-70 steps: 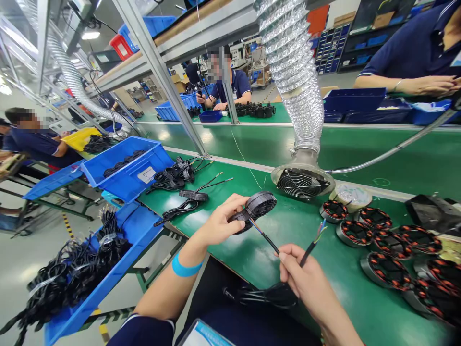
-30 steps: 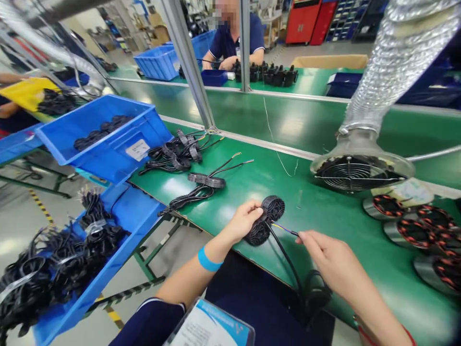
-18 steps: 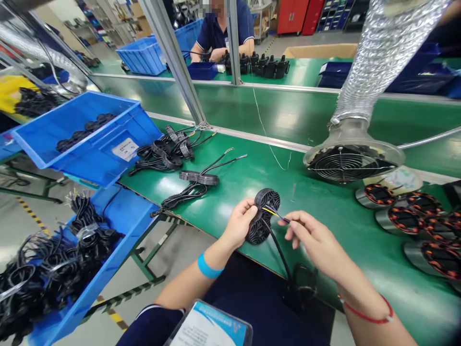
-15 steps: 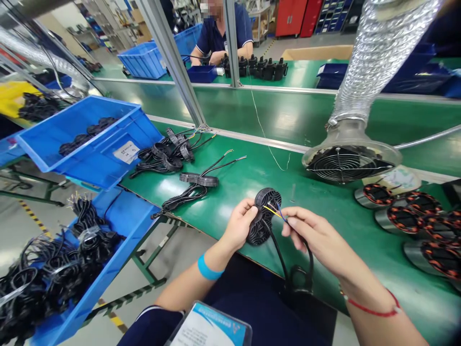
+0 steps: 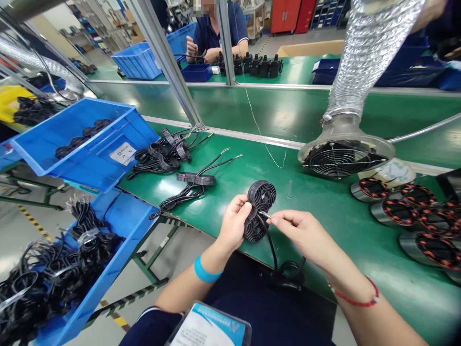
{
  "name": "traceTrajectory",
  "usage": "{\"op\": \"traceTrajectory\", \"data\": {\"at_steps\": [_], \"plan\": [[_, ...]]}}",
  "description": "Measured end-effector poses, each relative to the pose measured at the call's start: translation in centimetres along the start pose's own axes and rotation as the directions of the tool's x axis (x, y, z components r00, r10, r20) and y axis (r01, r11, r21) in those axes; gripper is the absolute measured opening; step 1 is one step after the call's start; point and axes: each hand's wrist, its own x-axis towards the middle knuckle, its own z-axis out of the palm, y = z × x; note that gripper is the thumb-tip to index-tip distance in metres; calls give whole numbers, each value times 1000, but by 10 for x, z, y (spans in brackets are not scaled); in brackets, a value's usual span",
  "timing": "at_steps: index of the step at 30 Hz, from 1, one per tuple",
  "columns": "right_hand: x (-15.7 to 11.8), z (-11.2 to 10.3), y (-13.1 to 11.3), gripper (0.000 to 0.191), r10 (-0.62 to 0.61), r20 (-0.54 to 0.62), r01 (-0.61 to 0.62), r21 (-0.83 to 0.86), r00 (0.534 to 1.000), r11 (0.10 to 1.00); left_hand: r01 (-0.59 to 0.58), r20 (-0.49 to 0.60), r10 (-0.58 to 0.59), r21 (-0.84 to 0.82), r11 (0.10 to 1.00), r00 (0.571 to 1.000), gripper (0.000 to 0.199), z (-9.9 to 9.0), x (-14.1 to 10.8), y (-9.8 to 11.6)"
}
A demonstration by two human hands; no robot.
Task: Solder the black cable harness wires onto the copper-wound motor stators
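Note:
My left hand (image 5: 233, 222) grips a black figure-eight plastic part (image 5: 262, 194) at its narrow middle, thumb on the near face. Swirling ridges cover both of its round lobes. My right hand (image 5: 300, 234) pinches the end of a black cable, whose thin coloured wires (image 5: 265, 215) point at the middle of the part. Whether their tips have entered a hole there is too small to tell. A black cable (image 5: 272, 247) runs down from the part to a coil (image 5: 290, 273) near my lap. To the left lies a similar part with cable threaded through (image 5: 196, 179).
Several more cabled parts (image 5: 162, 153) lie beside a blue bin (image 5: 77, 137). A lower blue bin (image 5: 104, 269) holds bundled black cables. Copper-wound metal rings (image 5: 405, 211) stand at right, near an extraction hood (image 5: 345, 151). A co-worker (image 5: 219, 36) sits across the bench.
My right hand has moved left, bringing the wires closer together against the part's middle. My left hand still holds the part. Across the bench, the co-worker has raised one hand.

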Motion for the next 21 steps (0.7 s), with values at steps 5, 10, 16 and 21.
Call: {"op": "traceTrajectory", "data": {"at_steps": [5, 10, 16, 21], "plan": [[-1, 6, 3, 30, 24, -13, -25, -57, 1000, 998, -26, 27, 26, 25, 999, 999, 21, -1, 0, -2], [-3, 7, -6, 28, 14, -76, -31, -231, 997, 972, -177, 135, 148, 237, 955, 980, 18, -5, 0, 4], [7, 13, 3, 23, -57, -57, 49, -129, 997, 990, -409, 375, 225, 535, 739, 899, 17, -9, 3, 18], [6, 26, 24, 24, -87, -190, 107, 97, 978, 990, -324, 414, 113, 487, 811, 903, 17, -10, 9, 14]]}}
